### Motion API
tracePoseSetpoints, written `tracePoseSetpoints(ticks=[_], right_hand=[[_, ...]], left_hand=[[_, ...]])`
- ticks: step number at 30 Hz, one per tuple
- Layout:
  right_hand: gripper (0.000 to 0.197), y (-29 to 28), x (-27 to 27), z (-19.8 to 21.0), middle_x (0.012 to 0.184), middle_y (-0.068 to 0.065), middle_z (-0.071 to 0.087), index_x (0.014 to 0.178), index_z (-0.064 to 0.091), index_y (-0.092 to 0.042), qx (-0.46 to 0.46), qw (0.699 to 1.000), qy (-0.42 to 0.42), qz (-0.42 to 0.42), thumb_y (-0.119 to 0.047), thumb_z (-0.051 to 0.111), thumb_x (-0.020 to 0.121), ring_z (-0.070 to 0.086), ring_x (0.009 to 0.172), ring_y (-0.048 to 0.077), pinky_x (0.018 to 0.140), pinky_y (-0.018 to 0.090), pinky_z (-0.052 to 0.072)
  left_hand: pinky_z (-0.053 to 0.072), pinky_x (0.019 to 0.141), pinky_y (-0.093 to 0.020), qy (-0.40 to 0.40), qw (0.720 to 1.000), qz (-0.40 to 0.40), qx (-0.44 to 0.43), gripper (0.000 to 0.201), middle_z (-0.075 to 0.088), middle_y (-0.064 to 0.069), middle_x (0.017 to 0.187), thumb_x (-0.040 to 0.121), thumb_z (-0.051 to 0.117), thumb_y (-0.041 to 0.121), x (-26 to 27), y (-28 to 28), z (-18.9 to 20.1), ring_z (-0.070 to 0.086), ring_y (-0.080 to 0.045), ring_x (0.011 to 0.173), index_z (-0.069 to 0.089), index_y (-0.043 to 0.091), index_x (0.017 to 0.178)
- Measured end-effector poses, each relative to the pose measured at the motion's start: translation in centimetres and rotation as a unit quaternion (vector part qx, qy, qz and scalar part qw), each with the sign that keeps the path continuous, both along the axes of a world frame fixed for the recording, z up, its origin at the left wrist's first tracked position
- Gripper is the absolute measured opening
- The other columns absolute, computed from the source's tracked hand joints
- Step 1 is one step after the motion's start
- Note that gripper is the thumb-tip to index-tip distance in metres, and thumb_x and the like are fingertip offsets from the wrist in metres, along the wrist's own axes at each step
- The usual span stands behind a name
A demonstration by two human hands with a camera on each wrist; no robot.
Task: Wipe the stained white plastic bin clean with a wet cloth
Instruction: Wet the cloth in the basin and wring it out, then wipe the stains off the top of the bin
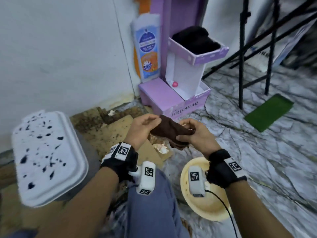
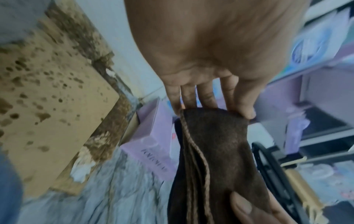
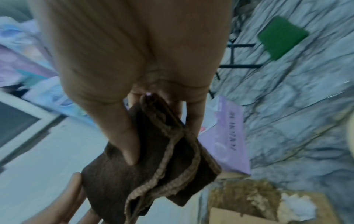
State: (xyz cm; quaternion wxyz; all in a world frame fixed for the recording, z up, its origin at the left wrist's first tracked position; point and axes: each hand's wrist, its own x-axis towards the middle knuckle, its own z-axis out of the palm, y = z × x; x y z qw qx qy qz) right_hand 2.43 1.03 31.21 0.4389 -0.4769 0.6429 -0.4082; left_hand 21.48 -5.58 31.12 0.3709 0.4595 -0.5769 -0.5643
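The white plastic bin (image 1: 48, 157) lies bottom up at the left, speckled with dark blue stains, propped beside my knee. In front of me both hands hold a folded brown cloth (image 1: 171, 133) in the air above the floor. My left hand (image 1: 157, 120) pinches the cloth's far corner; the left wrist view shows the thumb and fingers (image 2: 247, 112) nipping the top edge of the cloth (image 2: 216, 151). My right hand (image 1: 184, 133) grips the near end, its thumb (image 3: 132, 151) pressed onto the cloth (image 3: 153, 174) and its fingers behind it.
A cream bowl (image 1: 205, 208) sits on the marble floor under my right wrist. Soiled cardboard (image 1: 120, 131) lies beneath the hands. Purple boxes (image 1: 171, 100) stand against the wall ahead. Black stand legs (image 1: 241, 66) and a green pad (image 1: 269, 112) are at the right.
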Motion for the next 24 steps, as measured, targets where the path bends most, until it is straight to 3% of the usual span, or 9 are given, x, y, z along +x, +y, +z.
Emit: tracePoseSetpoints(ticks=[4, 6, 9, 13, 15, 17, 21, 23, 24], right_hand=[[0.009, -1.4, 8.0, 4.7, 0.083, 0.006, 0.071, 0.093, 0.071, -0.014, -0.013, 0.994, -0.021, 0.106, -0.02, 0.068, 0.088, 0.064, 0.072, 0.011, 0.068, 0.022, 0.051], [0.016, -1.9, 11.8, 6.0, 0.076, 0.003, 0.072, 0.087, 0.073, -0.014, -0.016, 0.989, -0.021, 0.144, -0.025, 0.062, 0.092, 0.064, 0.067, 0.01, 0.064, 0.02, 0.05], [0.024, -2.5, 17.0, 7.3, 0.066, -0.007, 0.068, 0.076, 0.07, -0.02, -0.021, 0.979, -0.032, 0.203, -0.023, 0.057, 0.095, 0.061, 0.061, 0.007, 0.057, 0.017, 0.046], [0.012, -3.6, 22.8, 7.0, 0.09, 0.006, 0.075, 0.093, 0.071, -0.007, -0.025, 0.97, -0.009, 0.242, -0.017, 0.067, 0.089, 0.07, 0.083, 0.02, 0.078, 0.033, 0.058], [0.016, -4.0, 25.3, 6.3, 0.093, 0.003, 0.075, 0.09, 0.072, -0.014, -0.028, 0.97, 0.019, 0.241, -0.025, 0.077, 0.079, 0.07, 0.092, 0.023, 0.086, 0.046, 0.056], [0.013, -4.0, 27.3, 5.7, 0.091, 0.003, 0.075, 0.08, 0.072, -0.019, -0.015, 0.971, 0.021, 0.237, -0.02, 0.082, 0.072, 0.07, 0.088, 0.024, 0.083, 0.049, 0.057], [0.031, -3.1, 30.0, 3.5, 0.085, 0.008, 0.067, 0.077, 0.062, -0.014, 0.026, 0.972, 0.037, 0.23, -0.01, 0.088, 0.061, 0.065, 0.074, 0.022, 0.072, 0.032, 0.059], [0.04, -2.9, 30.9, 1.8, 0.076, 0.004, 0.061, 0.073, 0.057, -0.018, 0.04, 0.971, 0.044, 0.231, -0.014, 0.091, 0.053, 0.064, 0.074, 0.026, 0.076, 0.047, 0.058], [0.042, -3.0, 31.2, 1.1, 0.074, 0.003, 0.061, 0.073, 0.056, -0.018, 0.047, 0.971, 0.05, 0.228, -0.014, 0.092, 0.052, 0.065, 0.073, 0.026, 0.073, 0.047, 0.058]], left_hand=[[0.045, 0.076, -0.01, -0.001, 0.998, 0.027, -0.058, 0.009, 0.067, 0.003, 0.087, 0.092, 0.063, 0.002, 7.7, 0.5, 4.0, 0.061, 0.012, 0.071, 0.064, 0.011, 0.092], [0.044, 0.073, -0.007, -0.007, 0.996, 0.051, -0.076, 0.01, 0.066, 0.003, 0.086, 0.092, 0.061, -0.001, 11.7, 1.0, 5.5, 0.06, 0.013, 0.07, 0.063, 0.009, 0.095], [0.047, 0.078, -0.016, -0.009, 0.993, 0.092, -0.074, 0.017, 0.068, 0.002, 0.089, 0.093, 0.062, 0.004, 17.4, 1.7, 6.9, 0.063, -0.001, 0.08, 0.065, 0.02, 0.087], [0.049, 0.085, -0.028, -0.061, 0.983, 0.139, -0.099, 0.022, 0.07, 0.002, 0.088, 0.092, 0.064, 0.007, 23.5, 2.7, 7.0, 0.064, -0.013, 0.086, 0.064, 0.026, 0.082], [0.049, 0.083, -0.03, -0.095, 0.977, 0.163, -0.103, 0.025, 0.07, 0.005, 0.084, 0.092, 0.064, 0.006, 25.7, 3.2, 6.8, 0.064, -0.014, 0.084, 0.064, 0.029, 0.081], [0.049, 0.081, -0.032, -0.129, 0.968, 0.186, -0.103, 0.027, 0.068, 0.005, 0.081, 0.09, 0.065, 0.006, 27.4, 3.7, 6.3, 0.063, -0.016, 0.082, 0.064, 0.03, 0.078], [0.045, 0.068, -0.016, -0.22, 0.955, 0.182, -0.086, 0.015, 0.068, -0.002, 0.086, 0.09, 0.066, 0.006, 29.3, 4.3, 5.1, 0.06, -0.012, 0.077, 0.068, 0.02, 0.085], [0.039, 0.059, -0.003, -0.257, 0.948, 0.173, -0.073, 0.011, 0.069, -0.001, 0.09, 0.09, 0.066, 0.005, 29.9, 4.1, 4.1, 0.057, -0.004, 0.072, 0.071, 0.015, 0.091], [0.037, 0.058, -0.001, -0.273, 0.945, 0.168, -0.069, 0.011, 0.068, 0.0, 0.091, 0.09, 0.066, 0.005, 30.0, 3.8, 3.6, 0.056, -0.002, 0.071, 0.073, 0.013, 0.094]])
